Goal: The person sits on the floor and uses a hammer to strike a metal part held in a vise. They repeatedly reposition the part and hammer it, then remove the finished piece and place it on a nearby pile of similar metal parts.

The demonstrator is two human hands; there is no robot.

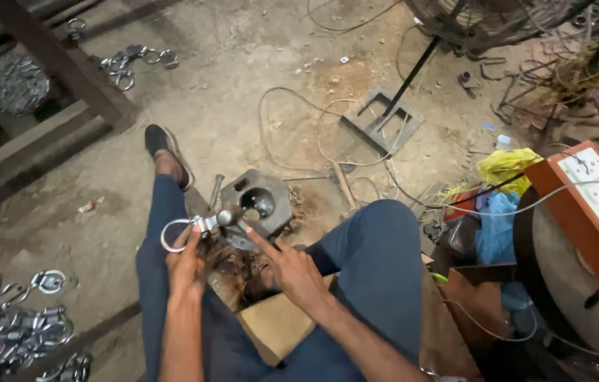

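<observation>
- Our left hand is closed on a shiny metal ring fitting, holding it over our lap just beside the steel block
- Our right hand has fingers extended, touching a dark metal part next to the fitting; we cannot tell if it truly grips it
- We judge fingers could get pinched, since both hands crowd the small round-headed piece
- The fitting could slip onto the dirt floor, as only fingertips hold it
- Loose wires near our foot could snag
- The block's round hollow looks empty; the cardboard box under our hands shows rusty scraps
</observation>
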